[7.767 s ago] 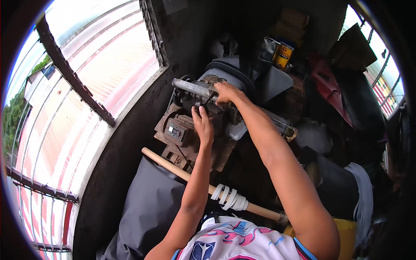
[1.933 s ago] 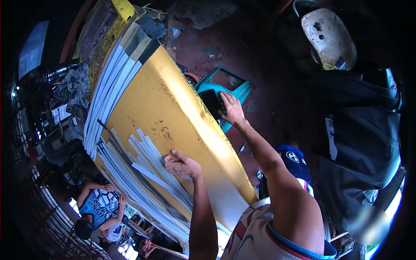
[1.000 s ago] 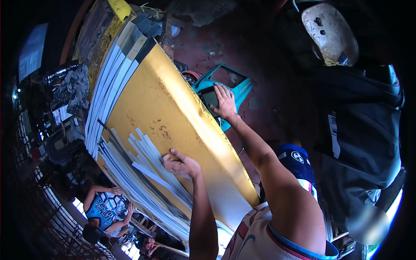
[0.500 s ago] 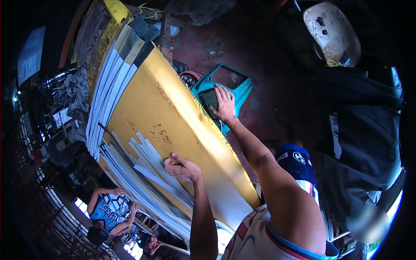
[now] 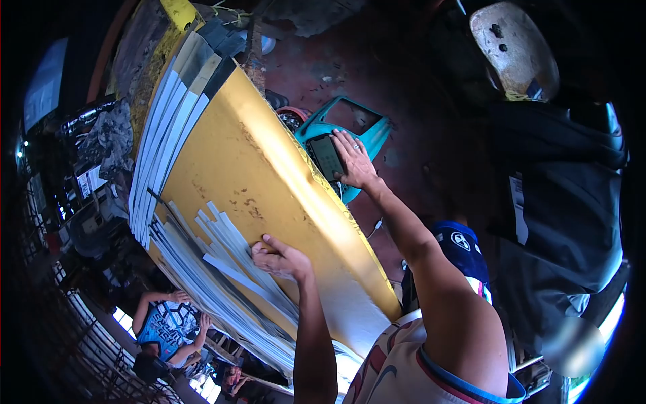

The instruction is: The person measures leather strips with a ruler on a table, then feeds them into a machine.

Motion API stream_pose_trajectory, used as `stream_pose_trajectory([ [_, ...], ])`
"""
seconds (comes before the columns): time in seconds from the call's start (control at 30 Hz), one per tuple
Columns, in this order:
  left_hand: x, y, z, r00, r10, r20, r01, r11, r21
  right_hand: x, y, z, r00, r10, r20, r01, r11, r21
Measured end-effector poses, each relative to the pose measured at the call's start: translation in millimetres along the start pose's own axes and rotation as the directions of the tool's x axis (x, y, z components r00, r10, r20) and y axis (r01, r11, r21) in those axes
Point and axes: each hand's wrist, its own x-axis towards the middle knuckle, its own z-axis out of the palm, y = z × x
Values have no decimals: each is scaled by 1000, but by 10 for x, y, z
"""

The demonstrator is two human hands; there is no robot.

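Note:
My left hand (image 5: 284, 260) is over the yellow tabletop (image 5: 252, 182), beside long thin white strips (image 5: 232, 236). Its fingers are curled in, and whatever they may hold is hidden. Farther off, my right hand (image 5: 355, 161) reaches past the table's edge, its fingers stretched out along the side of a dark phone-like device (image 5: 326, 159) with a greenish screen. That device sits at a teal plastic chair (image 5: 374, 138). A white cable (image 5: 375, 227) hangs below it.
More strips (image 5: 171, 128) lie bundled along the table's left side under dark blocks (image 5: 219, 37). A co-worker in a blue patterned shirt (image 5: 168, 330) is at the lower left. Black covering (image 5: 558, 182) and a worn metal seat-like piece (image 5: 515, 50) are at the right.
My right hand has shifted toward the device's right side, uncovering more of its screen. The left hand keeps its curled pose. The whole view has moved slightly.

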Motion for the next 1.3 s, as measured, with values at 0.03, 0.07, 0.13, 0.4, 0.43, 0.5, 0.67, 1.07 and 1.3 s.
stream_pose_trajectory([
  [0.03,1,5,-5,1000,-6,-3,6,1000,0,-8,-8,-9,1000,4,-1,-4,1000,0],
  [0.07,-1,13,-4,1000,-4,-1,4,1000,-2,0,-2,3,1000,4,-7,-4,1000,5],
  [0.13,3,21,-8,1000,-25,6,25,1000,4,16,-1,29,1000,2,-14,-2,1000,11],
  [0.4,2,19,-3,1000,-26,6,26,1000,12,33,-57,65,997,55,-52,-53,998,26],
  [0.43,0,23,-12,1000,-29,8,29,1000,2,25,-58,60,997,55,-49,-54,998,27],
  [0.5,-2,22,-11,1000,-29,7,29,1000,0,17,-28,35,999,30,-37,-28,999,45],
  [0.67,6,-2,8,999,-40,6,40,999,-19,-40,28,-40,1000,6,26,-7,999,33],
  [1.07,11,-24,20,999,-38,6,38,999,16,-167,111,-41,1000,5,9,-5,996,85],
  [1.3,12,-4,13,999,-46,3,46,999,19,-152,15,12,997,74,-34,-71,994,84],
])
